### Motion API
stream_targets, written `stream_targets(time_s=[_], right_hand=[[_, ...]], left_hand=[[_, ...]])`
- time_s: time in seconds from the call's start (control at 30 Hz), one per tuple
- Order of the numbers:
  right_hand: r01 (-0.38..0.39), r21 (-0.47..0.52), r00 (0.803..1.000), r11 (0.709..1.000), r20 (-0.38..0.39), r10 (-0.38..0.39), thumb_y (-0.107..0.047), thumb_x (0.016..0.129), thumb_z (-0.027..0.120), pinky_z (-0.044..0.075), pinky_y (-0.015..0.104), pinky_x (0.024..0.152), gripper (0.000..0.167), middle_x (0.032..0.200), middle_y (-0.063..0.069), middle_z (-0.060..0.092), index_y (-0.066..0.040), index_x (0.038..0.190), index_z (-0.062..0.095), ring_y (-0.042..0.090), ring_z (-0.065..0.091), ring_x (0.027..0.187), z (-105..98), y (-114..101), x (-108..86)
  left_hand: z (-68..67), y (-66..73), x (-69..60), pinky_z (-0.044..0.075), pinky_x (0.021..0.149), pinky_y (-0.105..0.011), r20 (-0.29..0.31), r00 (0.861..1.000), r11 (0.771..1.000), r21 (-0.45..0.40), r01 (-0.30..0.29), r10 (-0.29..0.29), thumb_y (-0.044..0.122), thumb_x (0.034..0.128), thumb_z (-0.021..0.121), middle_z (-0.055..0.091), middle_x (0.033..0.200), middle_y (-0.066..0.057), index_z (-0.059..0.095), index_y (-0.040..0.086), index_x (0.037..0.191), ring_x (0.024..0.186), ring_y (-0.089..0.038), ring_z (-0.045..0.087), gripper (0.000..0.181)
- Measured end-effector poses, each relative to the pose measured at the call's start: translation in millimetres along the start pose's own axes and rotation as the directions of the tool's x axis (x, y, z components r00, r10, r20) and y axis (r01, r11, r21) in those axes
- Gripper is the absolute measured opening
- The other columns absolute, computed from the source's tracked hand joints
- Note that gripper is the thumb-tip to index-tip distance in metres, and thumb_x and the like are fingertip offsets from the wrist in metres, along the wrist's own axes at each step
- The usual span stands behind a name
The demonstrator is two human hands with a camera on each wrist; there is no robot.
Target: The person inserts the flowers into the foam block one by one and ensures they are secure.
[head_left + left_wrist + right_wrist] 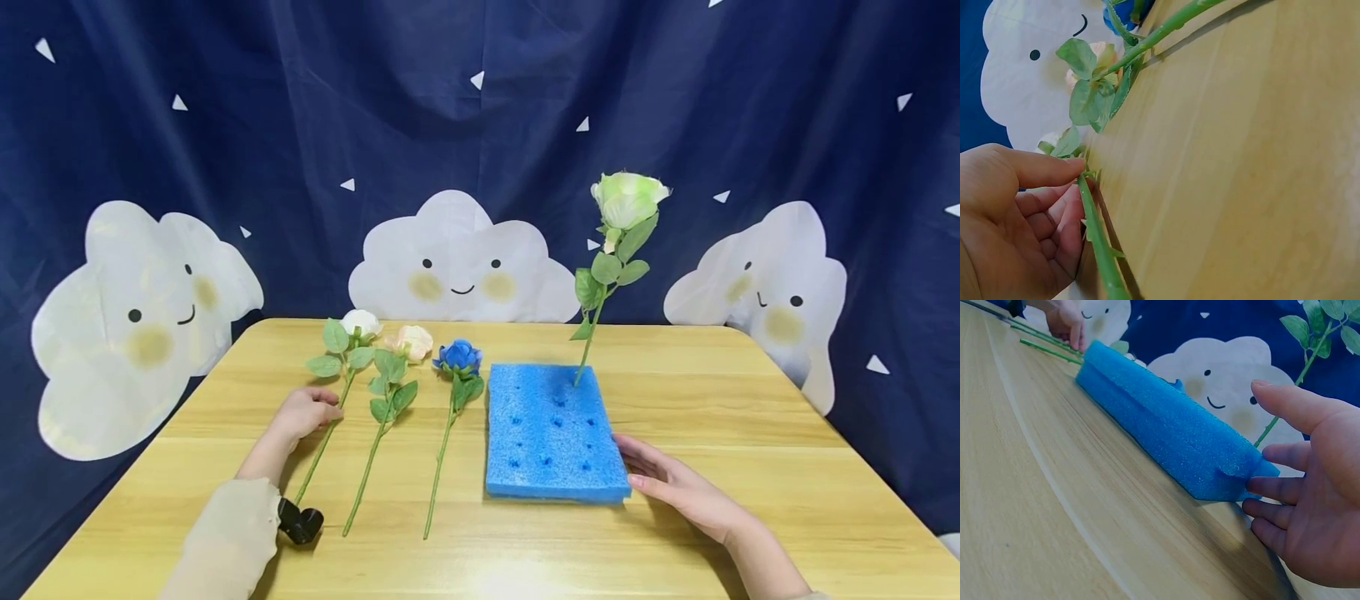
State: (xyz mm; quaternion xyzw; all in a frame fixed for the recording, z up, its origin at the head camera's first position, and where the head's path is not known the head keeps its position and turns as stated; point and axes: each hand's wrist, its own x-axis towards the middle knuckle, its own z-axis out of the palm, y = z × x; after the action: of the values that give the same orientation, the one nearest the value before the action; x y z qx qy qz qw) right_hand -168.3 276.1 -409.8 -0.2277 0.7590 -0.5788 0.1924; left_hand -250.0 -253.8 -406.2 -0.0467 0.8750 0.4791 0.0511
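The left hand (pixel 303 414) pinches the stem (pixel 1099 240) of the white rose (pixel 361 323), which lies on the table at the far left of the flowers. Against the right side of the blue foam block (pixel 551 433) rests the right hand (pixel 678 487), its fingertips at the edge and its thumb apart in the right wrist view. A green-white rose (pixel 628 200) stands in the block's back part, leaning slightly right. Several holes dot the foam's top.
A pale pink rose (pixel 413 342) and a blue rose (pixel 458 357) lie between the left hand and the foam, stems toward the front of the wooden table (pixel 697 375). Behind hangs a dark blue curtain (pixel 420 108) with smiling clouds.
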Motion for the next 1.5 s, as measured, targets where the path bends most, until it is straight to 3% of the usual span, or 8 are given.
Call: stream_targets(time_s=[0.37,0.57,0.73,0.9,1.23,1.4,1.5], right_hand=[[-0.029,-0.007,1.000,1.000,-0.009,0.029,-0.011,0.099,0.040,0.031,0.010,0.095,0.054,0.148,0.028,0.015,0.004,0.145,0.015,-0.009,0.036,0.120,0,1,-0.5],[-0.036,-0.019,0.999,0.999,-0.018,0.035,-0.012,0.100,0.040,0.031,0.009,0.095,0.054,0.147,0.028,0.017,0.005,0.145,0.016,-0.010,0.036,0.119,0,0,-0.2],[-0.024,-0.020,1.000,0.999,-0.014,0.024,-0.011,0.099,0.040,0.030,0.009,0.095,0.054,0.147,0.029,0.017,0.006,0.145,0.016,-0.009,0.037,0.120,0,-1,0.0],[-0.022,-0.014,1.000,1.000,-0.008,0.022,-0.011,0.100,0.040,0.030,0.009,0.095,0.054,0.147,0.029,0.016,0.006,0.144,0.016,-0.009,0.037,0.120,-1,0,-0.3],[-0.027,-0.013,0.999,1.000,-0.022,0.027,-0.011,0.099,0.039,0.030,0.010,0.096,0.053,0.147,0.028,0.017,0.006,0.144,0.017,-0.008,0.037,0.120,0,-1,-0.4],[-0.027,-0.014,1.000,1.000,-0.017,0.026,-0.010,0.099,0.039,0.031,0.010,0.095,0.052,0.147,0.029,0.018,0.006,0.144,0.017,-0.008,0.037,0.120,0,-2,-0.5],[-0.028,-0.009,1.000,1.000,-0.012,0.028,-0.010,0.100,0.039,0.031,0.010,0.095,0.053,0.147,0.029,0.017,0.006,0.144,0.016,-0.008,0.037,0.120,0,-2,-0.4]], left_hand=[[-2.0,6.7,2.6,0.045,0.058,-0.027,0.032,0.999,0.994,0.105,0.036,-0.040,0.007,0.0803,0.063,0.058,0.089,-0.014,0.059,-0.013,0.107,0.069,-0.018,0.052,0.034],[-4.7,3.8,4.2,0.046,0.053,-0.025,0.050,0.996,0.997,0.033,0.074,-0.076,0.005,0.0833,0.059,0.056,0.075,-0.007,0.056,-0.015,0.110,0.061,-0.014,0.050,0.034],[-9.0,1.4,1.2,0.051,0.062,-0.027,0.069,0.995,0.996,-0.036,0.080,-0.078,0.008,0.0858,0.059,0.058,0.085,-0.008,0.052,-0.016,0.115,0.071,-0.015,0.054,0.038],[-13.4,4.3,-0.1,0.052,0.062,-0.024,0.091,0.993,0.981,-0.170,0.087,-0.073,0.005,0.0873,0.058,0.059,0.082,-0.004,0.048,-0.017,0.117,0.069,-0.012,0.054,0.038],[-16.4,30.6,-3.3,0.052,0.067,-0.023,0.130,0.991,0.955,-0.297,0.017,0.023,0.004,0.0901,0.055,0.060,0.085,0.000,0.046,-0.016,0.118,0.072,-0.010,0.056,0.036],[-14.0,44.6,-3.5,0.052,0.064,-0.020,0.116,0.992,0.935,-0.355,-0.011,0.056,0.003,0.0904,0.055,0.058,0.083,0.003,0.047,-0.014,0.117,0.068,-0.006,0.054,0.033],[-11.7,53.3,-4.5,0.052,0.066,-0.020,0.101,0.992,0.937,-0.347,-0.034,0.074,0.004,0.0909,0.055,0.057,0.086,0.002,0.043,-0.016,0.120,0.071,-0.006,0.055,0.037]])
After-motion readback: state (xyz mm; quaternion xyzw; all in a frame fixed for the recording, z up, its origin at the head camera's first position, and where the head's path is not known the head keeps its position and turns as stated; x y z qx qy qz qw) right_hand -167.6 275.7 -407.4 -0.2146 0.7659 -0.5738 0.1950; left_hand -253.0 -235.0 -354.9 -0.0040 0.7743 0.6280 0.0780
